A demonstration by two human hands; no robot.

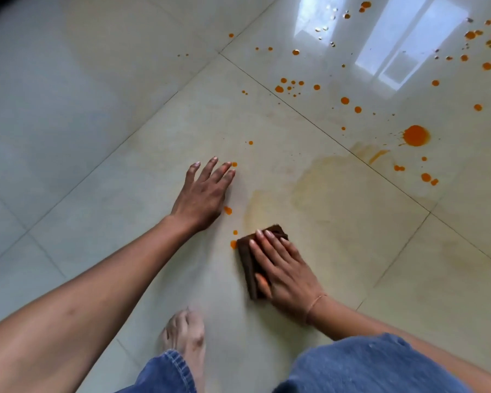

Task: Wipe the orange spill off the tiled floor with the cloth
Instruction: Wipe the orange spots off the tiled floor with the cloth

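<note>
Head view — right hand (284,268) pressed flat, fingers straight, on folded brown cloth (248,260) on tiled floor (97,137). Left hand (203,191) spread, bracing. Orange spill (415,135) dots far tiles — smear beside cloth.

Dark brown cloth (245,255). Pale cream, glossy tiled floor (97,137), thin dark grout lines. Bright orange spill (415,135) in scattered dots beyond the cloth; faded yellowish smear (323,180) just past it. Blue denim jeans (366,364).

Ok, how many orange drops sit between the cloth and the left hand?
3 orange drops: one against the left edge of the cloth, one just beyond it, one beside the heel of the left hand. More may hide under the cloth or right hand.
</note>
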